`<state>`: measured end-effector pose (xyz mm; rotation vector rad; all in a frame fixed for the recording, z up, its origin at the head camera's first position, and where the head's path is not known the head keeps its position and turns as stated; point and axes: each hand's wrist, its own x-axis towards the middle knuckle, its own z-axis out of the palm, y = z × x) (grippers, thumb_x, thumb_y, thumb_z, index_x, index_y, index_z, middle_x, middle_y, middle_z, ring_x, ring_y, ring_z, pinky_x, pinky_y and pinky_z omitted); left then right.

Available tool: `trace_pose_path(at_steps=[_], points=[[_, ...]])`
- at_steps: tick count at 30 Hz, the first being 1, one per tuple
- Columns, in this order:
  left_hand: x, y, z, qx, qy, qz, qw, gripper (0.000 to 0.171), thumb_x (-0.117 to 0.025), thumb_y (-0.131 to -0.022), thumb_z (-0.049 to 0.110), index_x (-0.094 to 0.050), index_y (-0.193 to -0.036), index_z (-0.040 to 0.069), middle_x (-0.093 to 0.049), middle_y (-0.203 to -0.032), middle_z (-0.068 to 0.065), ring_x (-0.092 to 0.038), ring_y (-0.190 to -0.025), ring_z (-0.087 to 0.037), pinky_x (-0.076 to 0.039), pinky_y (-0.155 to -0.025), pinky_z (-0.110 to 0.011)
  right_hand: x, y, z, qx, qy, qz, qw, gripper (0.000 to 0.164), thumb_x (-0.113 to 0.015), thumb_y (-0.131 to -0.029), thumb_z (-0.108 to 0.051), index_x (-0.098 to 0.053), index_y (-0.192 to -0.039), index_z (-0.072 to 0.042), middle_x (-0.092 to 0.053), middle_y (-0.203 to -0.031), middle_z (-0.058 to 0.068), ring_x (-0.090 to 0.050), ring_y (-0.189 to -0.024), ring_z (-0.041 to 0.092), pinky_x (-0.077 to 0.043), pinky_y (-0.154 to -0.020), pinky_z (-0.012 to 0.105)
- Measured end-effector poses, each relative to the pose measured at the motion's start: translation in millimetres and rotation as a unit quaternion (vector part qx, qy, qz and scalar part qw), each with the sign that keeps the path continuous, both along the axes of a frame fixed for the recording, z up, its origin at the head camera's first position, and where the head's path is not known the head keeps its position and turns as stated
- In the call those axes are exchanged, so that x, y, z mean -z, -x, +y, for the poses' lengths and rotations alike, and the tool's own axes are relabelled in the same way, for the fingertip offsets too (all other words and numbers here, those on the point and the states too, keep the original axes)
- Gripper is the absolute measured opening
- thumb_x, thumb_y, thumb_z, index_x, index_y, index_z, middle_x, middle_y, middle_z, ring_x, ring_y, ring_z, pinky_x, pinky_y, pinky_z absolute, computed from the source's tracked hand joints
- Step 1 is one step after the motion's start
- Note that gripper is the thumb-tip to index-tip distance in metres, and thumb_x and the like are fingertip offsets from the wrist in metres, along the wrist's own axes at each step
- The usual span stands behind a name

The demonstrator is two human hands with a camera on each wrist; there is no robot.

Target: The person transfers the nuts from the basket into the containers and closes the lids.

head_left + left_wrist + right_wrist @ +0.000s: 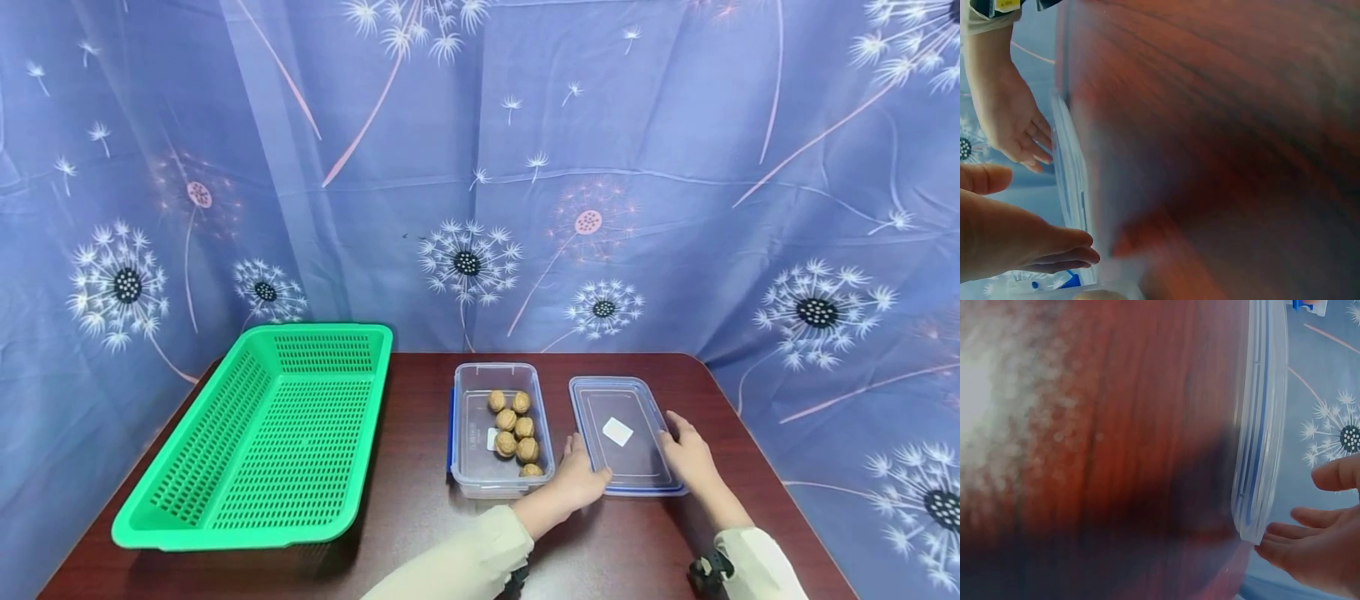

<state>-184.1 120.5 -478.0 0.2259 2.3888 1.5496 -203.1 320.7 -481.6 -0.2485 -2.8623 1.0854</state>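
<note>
A clear plastic lid (626,462) with a blue seal and a white label lies on the table. At its left edge is my left hand (576,479), between the lid and a clear plastic container (476,483), its fingers extended. On the lid's opposite side my right hand (688,457) has its fingertips close to the edge, fingers relaxed and apart; the right wrist view shows this hand (1319,540) by the lid's corner. Several walnuts (527,451) sit inside the container, mostly along its right side.
To the left stands a large green plastic basket (358,483) with slotted walls. Everything rests on a dark red-brown wooden table (408,467). A blue curtain (525,125) with a dandelion pattern hangs behind it and along the sides.
</note>
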Motion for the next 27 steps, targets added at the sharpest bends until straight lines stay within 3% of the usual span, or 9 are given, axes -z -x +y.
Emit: trace_pose_path(at_steps=[8, 20, 27], points=[[1.9, 0.6, 7.9, -0.022, -0.017, -0.017, 0.9995, 0.075, -0.064, -0.088, 0.016, -0.024, -0.143, -0.016, -0.025, -0.15, -0.03, -0.027, -0.138, -0.042, -0.025, -0.115, -0.047, 3.5, 1.7, 0.4, -0.011, -0.004, -0.045, 0.999, 0.056, -0.041, -0.098, -0.012, -0.023, -0.14, 0.021, -0.026, -0.14, 0.044, -0.027, -0.131, 0.055, -0.025, -0.11, 0.059], [2.7, 0.8, 10.3, -0.041, -0.036, 0.001, 0.9985, 0.067, -0.064, -0.089, 0.017, -0.034, -0.14, -0.015, -0.037, -0.144, -0.03, -0.033, -0.137, -0.039, -0.026, -0.115, -0.047, 3.8, -4.1, -2.9, -0.014, 0.003, -0.031, 0.999, 0.055, -0.042, -0.098, -0.012, -0.026, -0.141, 0.019, -0.031, -0.138, 0.043, -0.037, -0.125, 0.054, -0.031, -0.106, 0.061], [2.6, 1.4, 10.9, -0.041, -0.046, -0.002, 0.9981, 0.067, -0.064, -0.089, 0.015, -0.033, -0.14, -0.015, -0.036, -0.145, -0.03, -0.031, -0.138, -0.04, -0.024, -0.115, -0.048, 3.9, -4.3, -5.5, -0.01, 0.001, -0.018, 1.0, 0.055, -0.045, -0.098, -0.012, -0.028, -0.14, 0.019, -0.037, -0.133, 0.043, -0.044, -0.117, 0.051, -0.036, -0.102, 0.06]])
